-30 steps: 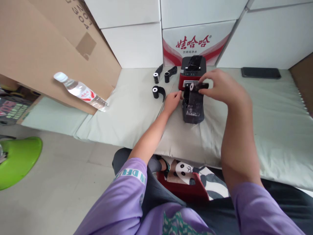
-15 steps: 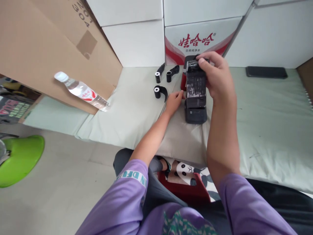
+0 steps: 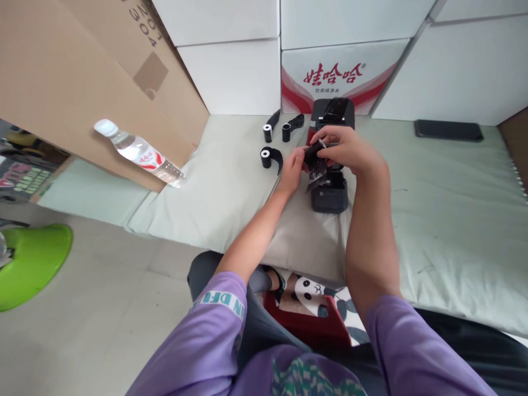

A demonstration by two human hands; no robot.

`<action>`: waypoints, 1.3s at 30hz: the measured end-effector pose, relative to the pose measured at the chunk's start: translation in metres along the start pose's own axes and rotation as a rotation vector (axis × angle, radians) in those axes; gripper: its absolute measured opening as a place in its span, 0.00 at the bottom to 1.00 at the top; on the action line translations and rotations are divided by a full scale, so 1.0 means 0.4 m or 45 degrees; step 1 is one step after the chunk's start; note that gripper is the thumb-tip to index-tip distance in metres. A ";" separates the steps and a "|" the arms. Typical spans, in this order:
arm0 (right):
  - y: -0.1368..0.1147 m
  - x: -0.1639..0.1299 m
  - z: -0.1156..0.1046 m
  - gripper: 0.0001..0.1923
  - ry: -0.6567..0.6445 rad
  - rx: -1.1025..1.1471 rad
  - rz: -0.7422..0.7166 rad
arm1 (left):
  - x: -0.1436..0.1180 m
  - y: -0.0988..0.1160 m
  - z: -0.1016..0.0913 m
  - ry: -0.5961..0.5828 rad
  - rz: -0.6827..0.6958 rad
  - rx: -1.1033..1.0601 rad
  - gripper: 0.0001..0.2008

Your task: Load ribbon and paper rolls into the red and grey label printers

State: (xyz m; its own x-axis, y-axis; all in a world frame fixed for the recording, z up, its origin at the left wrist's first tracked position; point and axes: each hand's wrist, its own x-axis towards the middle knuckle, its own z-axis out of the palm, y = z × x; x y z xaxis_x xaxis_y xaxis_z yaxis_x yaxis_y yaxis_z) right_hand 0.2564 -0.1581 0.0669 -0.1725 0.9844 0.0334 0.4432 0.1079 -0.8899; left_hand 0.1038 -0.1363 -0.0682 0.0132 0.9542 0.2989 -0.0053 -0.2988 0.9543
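Between my two hands is a roll of black ribbon (image 3: 315, 150), tilted, with a loose dark strip hanging from it. My left hand (image 3: 293, 169) grips the roll's left end with closed fingers. My right hand (image 3: 344, 147) pinches its right end. Just beneath and behind them stands a black label printer (image 3: 330, 198) with its lid raised; my hands hide its middle part. Left of it on the covered surface lie several small rolls with black tails: a white-cored roll (image 3: 268, 132), a black-cored roll (image 3: 286, 132) and another white-cored roll (image 3: 266, 158).
A clear water bottle (image 3: 140, 154) leans by a large cardboard box (image 3: 103, 71) on the left. White cartons (image 3: 231, 77) line the back. A black phone (image 3: 449, 130) lies at the right. A green chair seat (image 3: 35, 264) and a panda-print cloth (image 3: 307, 289) are lower down.
My right hand has brought the ribbon roll down and left from above the printer. My left hand has come up to it and now grips its end.
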 end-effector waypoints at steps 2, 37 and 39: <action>0.003 0.004 0.008 0.11 -0.021 0.017 0.035 | 0.003 0.000 0.000 -0.018 -0.050 0.040 0.31; -0.028 0.001 -0.011 0.15 0.309 0.079 0.038 | 0.010 0.076 -0.029 0.036 -0.153 -0.145 0.27; -0.028 0.005 -0.018 0.17 0.441 0.158 0.060 | 0.021 0.095 -0.039 0.079 -0.079 -0.066 0.28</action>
State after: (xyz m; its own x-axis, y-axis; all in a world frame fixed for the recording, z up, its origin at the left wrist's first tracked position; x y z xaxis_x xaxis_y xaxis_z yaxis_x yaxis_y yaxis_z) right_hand 0.2575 -0.1563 0.0800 0.1628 0.9788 0.1240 0.3298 0.0645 -0.9419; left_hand 0.0883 -0.1393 -0.0296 -0.0469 0.9703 0.2373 -0.0583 -0.2398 0.9691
